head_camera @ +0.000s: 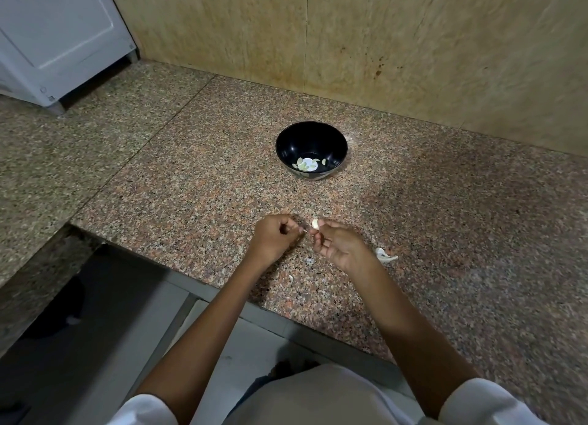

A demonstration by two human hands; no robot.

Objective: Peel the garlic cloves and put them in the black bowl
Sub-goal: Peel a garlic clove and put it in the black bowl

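While the right hand is pinching a garlic clove between thumb and fingertips just above the counter, the left hand, fingers curled tight, is nipping what looks like a shred of skin at the clove's near end. This clove seems to be only partly peeled. Peel scraps are lying beside the right wrist. Farther back, well apart from both hands, the black bowl is holding a few peeled cloves, so part of the job is done. No other unpeeled cloves are showing.
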